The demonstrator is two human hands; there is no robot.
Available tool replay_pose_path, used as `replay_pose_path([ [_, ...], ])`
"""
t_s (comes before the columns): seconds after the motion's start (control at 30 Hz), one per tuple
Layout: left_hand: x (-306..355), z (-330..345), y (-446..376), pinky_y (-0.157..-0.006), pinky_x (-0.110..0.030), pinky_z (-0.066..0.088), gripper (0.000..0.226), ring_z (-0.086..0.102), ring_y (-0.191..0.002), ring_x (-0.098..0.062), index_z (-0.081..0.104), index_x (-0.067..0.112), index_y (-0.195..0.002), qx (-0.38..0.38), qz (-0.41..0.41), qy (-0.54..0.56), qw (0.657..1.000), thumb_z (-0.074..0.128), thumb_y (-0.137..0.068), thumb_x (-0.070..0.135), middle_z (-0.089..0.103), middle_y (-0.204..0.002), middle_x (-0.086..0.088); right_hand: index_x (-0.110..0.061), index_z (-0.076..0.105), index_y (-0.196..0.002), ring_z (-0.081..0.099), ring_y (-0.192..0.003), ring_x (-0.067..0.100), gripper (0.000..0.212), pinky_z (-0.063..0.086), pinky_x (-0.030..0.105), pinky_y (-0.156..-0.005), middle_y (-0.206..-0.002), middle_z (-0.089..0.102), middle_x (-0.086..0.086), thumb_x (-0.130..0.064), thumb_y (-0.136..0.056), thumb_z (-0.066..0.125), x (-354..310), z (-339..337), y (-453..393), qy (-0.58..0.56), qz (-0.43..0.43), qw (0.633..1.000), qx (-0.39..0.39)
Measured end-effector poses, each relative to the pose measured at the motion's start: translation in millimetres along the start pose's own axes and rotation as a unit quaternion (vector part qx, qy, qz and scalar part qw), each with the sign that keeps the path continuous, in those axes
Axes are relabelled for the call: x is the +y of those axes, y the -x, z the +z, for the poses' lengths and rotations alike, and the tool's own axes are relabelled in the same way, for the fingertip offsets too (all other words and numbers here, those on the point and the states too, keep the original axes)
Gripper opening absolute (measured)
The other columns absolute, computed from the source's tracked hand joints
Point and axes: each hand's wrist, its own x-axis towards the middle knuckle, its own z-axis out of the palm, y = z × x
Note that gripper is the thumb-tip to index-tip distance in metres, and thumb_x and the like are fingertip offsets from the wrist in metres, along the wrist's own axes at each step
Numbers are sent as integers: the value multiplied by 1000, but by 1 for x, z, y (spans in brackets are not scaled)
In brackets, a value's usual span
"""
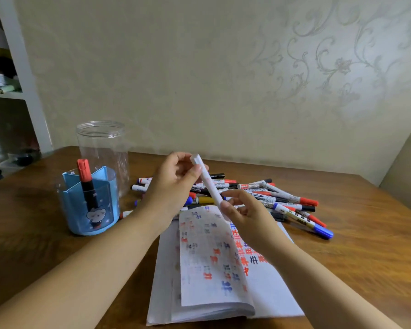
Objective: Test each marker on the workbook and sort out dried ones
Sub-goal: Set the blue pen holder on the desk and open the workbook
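A white marker (208,182) is held tilted above the workbook (214,264), pinched at its upper end by the left hand (176,184) and at its lower end by the right hand (244,214). Cap status cannot be determined. If uncapped carelessly, the marker could be dropped into the untested pile (259,193) and mixed up.

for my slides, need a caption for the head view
Both hands hold a white marker over the open workbook, marker pile behind.

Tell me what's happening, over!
Left hand and right hand both pinch a white marker above the workbook. Marker pile waiting. Nothing blocking.
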Motion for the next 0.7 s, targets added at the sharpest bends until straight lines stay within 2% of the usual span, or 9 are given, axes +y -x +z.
replay_pose_path([
  [0.07, -2, 5, 6, -75, -18, 54, 14, 68, -77, -3, 52, 17, -94, 11, -29, 53, 998, 51, -93, 4, 70, -76, 12, -38, 56, -90, 52, -68, 3, 6, 34, 10, -44, -90, 57, -12, -40, -93, 52, 2, -6, 5, 35, -1, 999, -1],
  [0.13, -5, 7, 9, -75, -22, 56, 16, 68, -73, -6, 50, 16, -94, 21, -51, 70, 996, 51, -92, 1, 68, -76, 9, -32, 57, -84, 50, -58, 7, 16, 37, 17, -45, -85, 62, -7, -39, -95, 49, 5, -13, 10, 56, -1, 998, -10],
  [0.2, -9, 7, 11, -74, -23, 56, 20, 68, -74, -8, 52, 18, -97, 11, -65, 69, 995, 53, -91, -1, 69, -76, 6, -22, 60, -85, 51, -53, 6, 17, 43, 24, -51, -75, 67, -4, -33, -96, 51, 5, -21, 14, 14, 7, 1000, -7],
  [0.27, -12, 6, 12, -73, -22, 56, 18, 69, -74, -9, 56, 16, -97, -28, -90, 45, 995, 55, -90, 0, 70, -81, 0, -17, 62, -85, 50, -50, 7, 12, 42, 22, -49, -65, 65, -1, -25, -93, 57, 9, -31, 15, -59, 21, 998, 18],
  [0.33, -16, 5, 14, -70, -22, 56, 12, 69, -74, -11, 60, 13, -94, -73, -120, -7, 990, 59, -88, 2, 71, -86, -7, -14, 64, -83, 48, -49, 11, 8, 38, 25, -49, -59, 61, 0, -20, -89, 64, 16, -42, 15, -125, 29, 990, 53],
  [0.4, -21, 2, 15, -71, -24, 56, 11, 69, -77, -12, 62, 16, -91, -115, -136, -113, 978, 66, -84, 9, 72, -87, -3, -13, 65, -82, 49, -50, 13, 6, 41, 29, -53, -56, 60, -1, -17, -85, 68, 23, -45, 14, -144, 37, 987, 63],
  [0.53, -35, -3, 20, -79, -28, 53, 6, 61, -86, -5, 67, 28, -87, -207, -92, -303, 926, 70, -82, 26, 66, -88, 10, -10, 64, -86, 59, -59, 12, 7, 52, 25, -60, -64, 65, 1, -10, -83, 71, 28, -28, 14, -141, 58, 988, -2],
  [0.63, -42, -11, 23, -78, -25, 48, 6, 57, -91, -2, 67, 34, -90, -222, -80, -351, 906, 63, -87, 30, 62, -92, 17, -17, 63, -94, 67, -69, 12, 12, 56, 24, -70, -77, 71, 3, -11, -85, 68, 30, -18, 12, -161, 81, 983, -30],
  [0.7, -45, -20, 24, -76, -23, 47, 6, 55, -91, -3, 63, 33, -92, -203, -78, -374, 902, 58, -90, 31, 60, -94, 15, -22, 60, -105, 69, -80, 13, 16, 56, 29, -79, -87, 73, 1, -19, -89, 63, 37, -21, 7, -143, 103, 984, -13],
])
